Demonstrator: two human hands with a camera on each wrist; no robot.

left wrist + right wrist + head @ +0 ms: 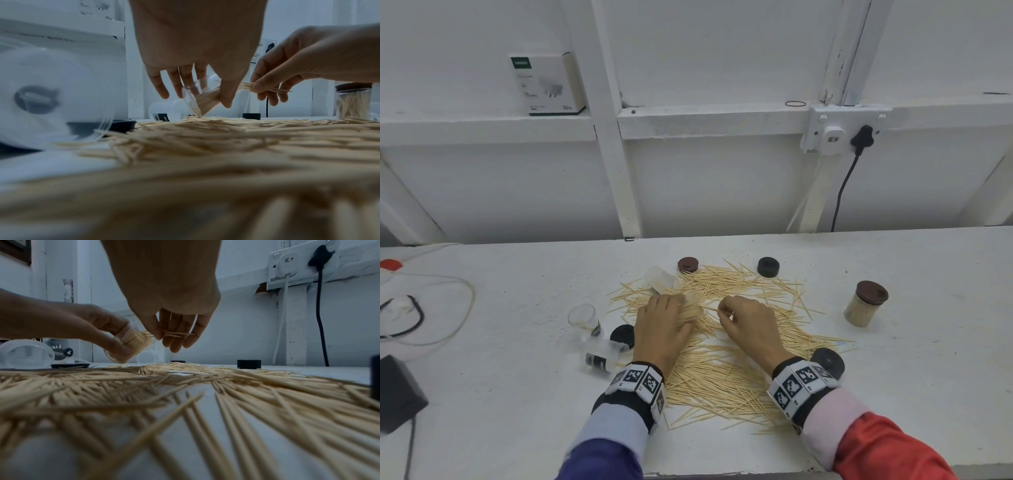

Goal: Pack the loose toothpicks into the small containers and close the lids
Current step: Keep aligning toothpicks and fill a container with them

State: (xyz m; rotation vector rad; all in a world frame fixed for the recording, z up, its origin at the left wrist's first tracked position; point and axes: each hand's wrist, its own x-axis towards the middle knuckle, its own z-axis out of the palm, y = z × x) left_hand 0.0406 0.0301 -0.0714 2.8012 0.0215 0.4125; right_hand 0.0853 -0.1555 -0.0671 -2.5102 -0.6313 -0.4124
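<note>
Loose toothpicks [722, 370] lie in a wide pile on the white table [517, 411]. My left hand [671, 315] grips a clear small container [203, 100], tilted and packed with toothpicks, just above the pile. My right hand [729, 313] pinches a few toothpicks [176, 334] at the container's mouth. A filled container with a brown lid [864, 308] stands at the right. Empty containers: one upright [583, 320], one lying [604, 358], one lying at the back [659, 279]. Loose lids: brown [688, 265], black [768, 266], black [622, 335], black [827, 362].
Cables [448, 308] and a black adapter [397, 390] lie at the table's left. A wall socket with a black plug [861, 137] and its cord hangs behind the table. A white box [548, 84] stands on the ledge. The table's front edge runs under my forearms.
</note>
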